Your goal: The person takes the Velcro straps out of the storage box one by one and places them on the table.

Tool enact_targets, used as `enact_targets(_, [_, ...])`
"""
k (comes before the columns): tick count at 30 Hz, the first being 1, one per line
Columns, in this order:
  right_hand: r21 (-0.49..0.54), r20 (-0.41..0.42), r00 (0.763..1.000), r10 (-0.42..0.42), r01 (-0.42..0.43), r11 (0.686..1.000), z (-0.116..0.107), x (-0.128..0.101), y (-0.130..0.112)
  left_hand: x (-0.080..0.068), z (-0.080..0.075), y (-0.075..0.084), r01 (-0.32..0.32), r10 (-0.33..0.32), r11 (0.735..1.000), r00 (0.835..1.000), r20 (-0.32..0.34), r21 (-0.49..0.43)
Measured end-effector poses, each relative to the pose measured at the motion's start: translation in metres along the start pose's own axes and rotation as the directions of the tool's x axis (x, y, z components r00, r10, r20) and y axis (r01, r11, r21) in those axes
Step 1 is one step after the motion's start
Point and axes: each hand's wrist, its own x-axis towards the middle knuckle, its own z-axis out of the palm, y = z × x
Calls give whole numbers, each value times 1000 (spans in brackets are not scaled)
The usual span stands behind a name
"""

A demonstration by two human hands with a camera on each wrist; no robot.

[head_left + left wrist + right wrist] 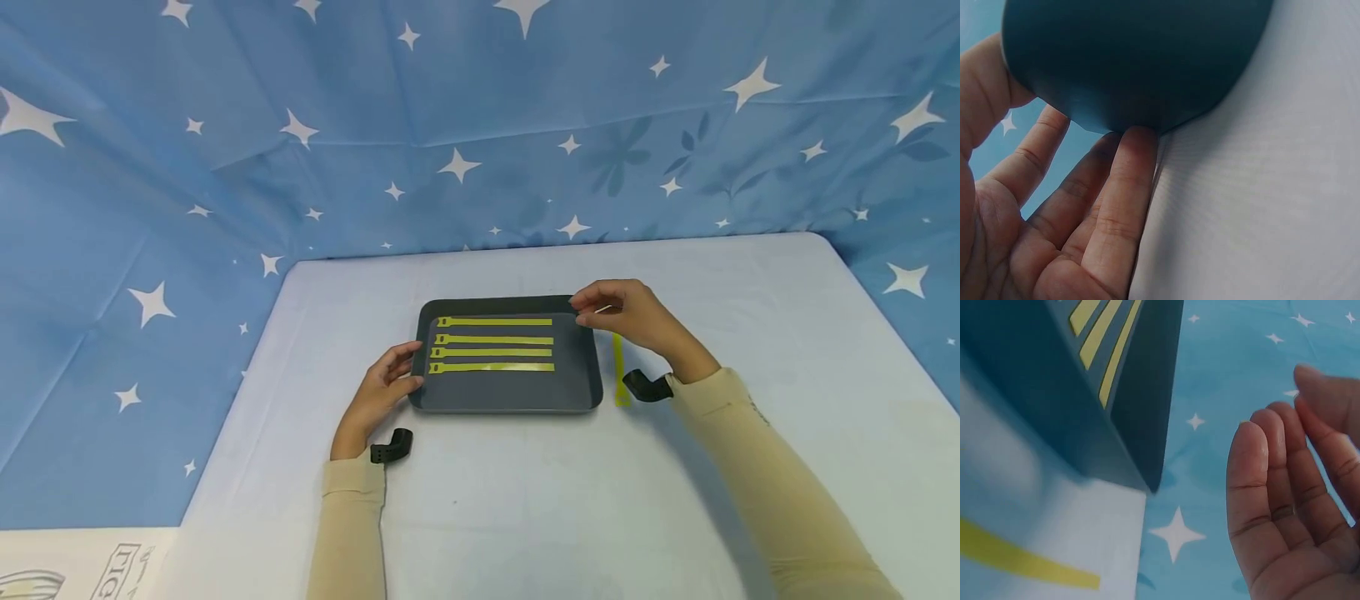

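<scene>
A dark grey tray (pixel 510 392) sits mid-table with several yellow straps (pixel 495 344) laid side by side in it. My left hand (pixel 403 367) rests against the tray's left edge. In the left wrist view its straight fingers (pixel 1129 187) touch the tray (pixel 1135 56) at a rounded corner, with the thumb beside it. My right hand (pixel 592 304) hovers at the tray's far right corner, fingers relaxed and holding nothing. The right wrist view shows its open palm (pixel 1291 487) apart from the tray (pixel 1022 375). One more yellow strap (pixel 618 367) lies on the table right of the tray.
The pale table (pixel 540 500) is ringed behind and on both sides by a blue star-patterned cloth (pixel 480 150). Black wrist mounts (pixel 390 448) sit on both forearms. A printed sheet (pixel 75 567) shows at the lower left corner.
</scene>
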Motion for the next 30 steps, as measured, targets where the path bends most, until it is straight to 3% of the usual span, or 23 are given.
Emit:
enact_targets(12, [183,176,983,-46,13,983,29,29,5,-2,1,3,2,-2,1000,1000,-3,13])
enact_targets(30, [135,337,936,-101,58,989,69,61,1,1,0,3,-6,6,1000,1000,2,2])
